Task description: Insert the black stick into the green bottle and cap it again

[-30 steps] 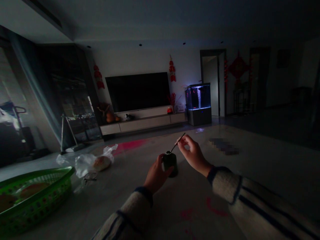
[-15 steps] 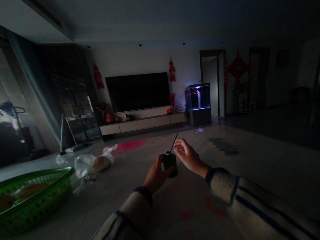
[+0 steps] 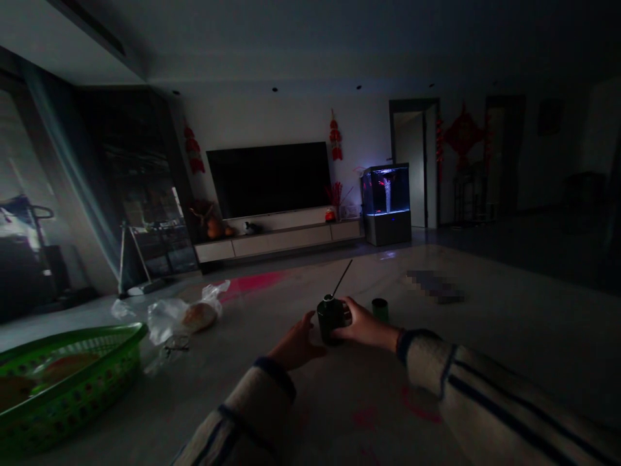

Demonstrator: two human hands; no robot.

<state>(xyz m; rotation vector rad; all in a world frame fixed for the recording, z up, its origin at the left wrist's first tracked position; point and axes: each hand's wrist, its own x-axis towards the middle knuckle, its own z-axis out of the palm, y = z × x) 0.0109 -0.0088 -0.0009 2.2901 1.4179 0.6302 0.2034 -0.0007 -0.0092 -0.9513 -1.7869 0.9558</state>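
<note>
Head view's got our right grip [image 3: 365, 325] clamped on the dark bottle [image 3: 328, 317] (thin stick [image 3: 342, 277] leaning out). Our left grip [image 3: 294, 344] is spread apart, just beside it.

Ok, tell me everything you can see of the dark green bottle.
The dark green bottle, glass or plastic, has a rounded body, short neck and pale rim. It stands upright on the pale surface, a thin stick leaning from its mouth. The right hand grips its right side; the left hand is open beside it.
</note>
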